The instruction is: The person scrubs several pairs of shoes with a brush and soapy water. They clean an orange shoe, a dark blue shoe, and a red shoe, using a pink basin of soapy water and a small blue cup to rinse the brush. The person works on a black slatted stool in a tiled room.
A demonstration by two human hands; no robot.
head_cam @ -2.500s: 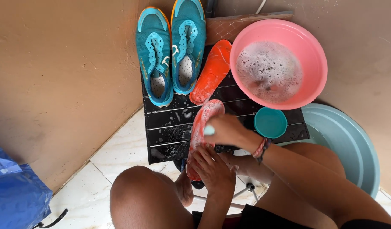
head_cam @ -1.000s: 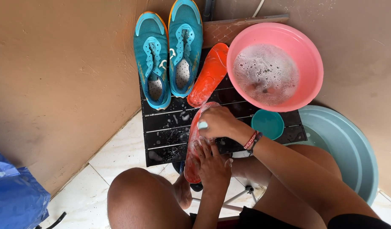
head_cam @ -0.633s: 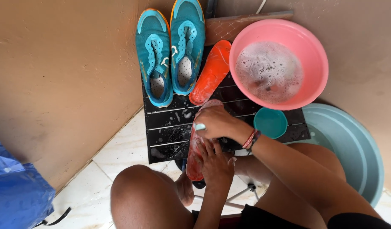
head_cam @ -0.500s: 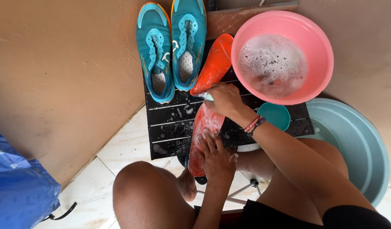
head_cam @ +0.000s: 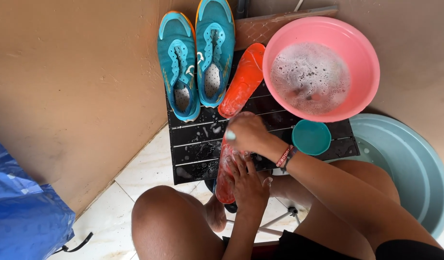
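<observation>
Nearest, our left hand [head_cam: 248,180] lies flat with fingers spread on the wet orange foam insole [head_cam: 225,168], pinning its near end. Its long axis runs away from us onto the black slatted table [head_cam: 193,144]. Just beyond, our right hand [head_cam: 246,134] is curled shut on a small pale-teal brush [head_cam: 230,136] (mostly hidden) at the insole's far end. Farther off lie a second orange insole [head_cam: 242,79], two teal shoes [head_cam: 198,58] and a pink basin of suds [head_cam: 361,48].

You had two teal shoes [head_cam: 199,58] beyond your fingers; two orange insoles, one [head_cam: 242,79] past your fingertips and one [head_cam: 225,171] under them; two basins, pink [head_cam: 323,29] and blue-grey [head_cam: 410,168]; one small teal cup [head_cam: 311,137]; one blue bag [head_cam: 24,216].
</observation>
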